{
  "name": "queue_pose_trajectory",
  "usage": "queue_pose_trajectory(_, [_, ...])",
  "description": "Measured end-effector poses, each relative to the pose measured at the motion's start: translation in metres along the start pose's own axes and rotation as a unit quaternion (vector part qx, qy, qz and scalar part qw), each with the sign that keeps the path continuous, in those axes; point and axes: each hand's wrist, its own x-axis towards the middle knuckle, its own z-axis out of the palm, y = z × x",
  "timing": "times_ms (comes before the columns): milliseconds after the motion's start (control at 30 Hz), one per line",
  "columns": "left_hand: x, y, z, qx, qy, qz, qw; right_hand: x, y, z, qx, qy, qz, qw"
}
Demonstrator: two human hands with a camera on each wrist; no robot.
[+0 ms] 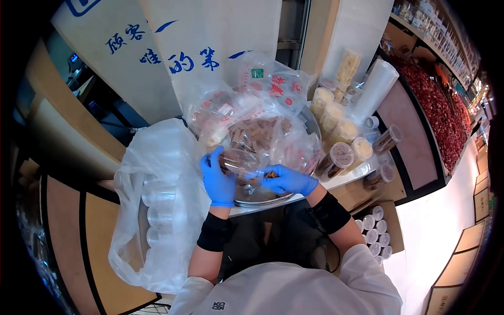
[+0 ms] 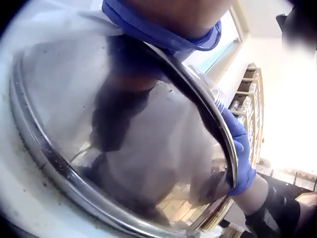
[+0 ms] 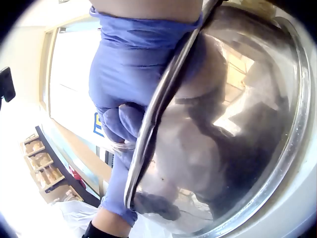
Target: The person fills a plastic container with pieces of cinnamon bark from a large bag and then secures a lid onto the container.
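Observation:
My blue-gloved left hand (image 1: 218,181) grips a clear plastic jar (image 1: 242,160) that lies tilted on its side, mouth to the right, with brown pieces inside. At the mouth, my gloved right hand (image 1: 292,180) has its fingers curled around a few brown pieces (image 1: 271,175). Both hands are over a large steel bowl (image 1: 262,203) lined with plastic bags and holding flat brown strips (image 1: 260,132). In the right wrist view, the jar's rim (image 3: 123,146) shows beside the curled fingers. The bowl's shiny wall (image 2: 143,163) fills much of the left wrist view and hides most of that hand.
Left of the bowl lies a large translucent bag (image 1: 157,210) of clear jars. Filled jars (image 1: 341,155) and a plastic roll (image 1: 375,89) stand on the right. Below them is a box of lidded jars (image 1: 374,231). Crumpled printed bags (image 1: 273,79) lie behind the bowl.

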Motion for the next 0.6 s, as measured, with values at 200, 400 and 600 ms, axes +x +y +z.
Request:
queue_pose_trajectory(200, [-0.002, 0.008, -0.002, -0.018, -0.009, -0.003, 1.0, 0.023, 0.036, -0.007, 0.031, 0.084, -0.111, 0.99])
queue_pose_trajectory(400, [-0.01, 0.005, -0.001, 0.025, 0.083, 0.111, 0.99, 0.016, 0.024, -0.007, 0.044, 0.14, -0.077, 0.986])
queue_pose_trajectory(600, [-0.002, 0.0, 0.001, 0.042, -0.006, 0.053, 0.998, 0.012, 0.017, -0.008, 0.098, 0.149, -0.015, 0.984])
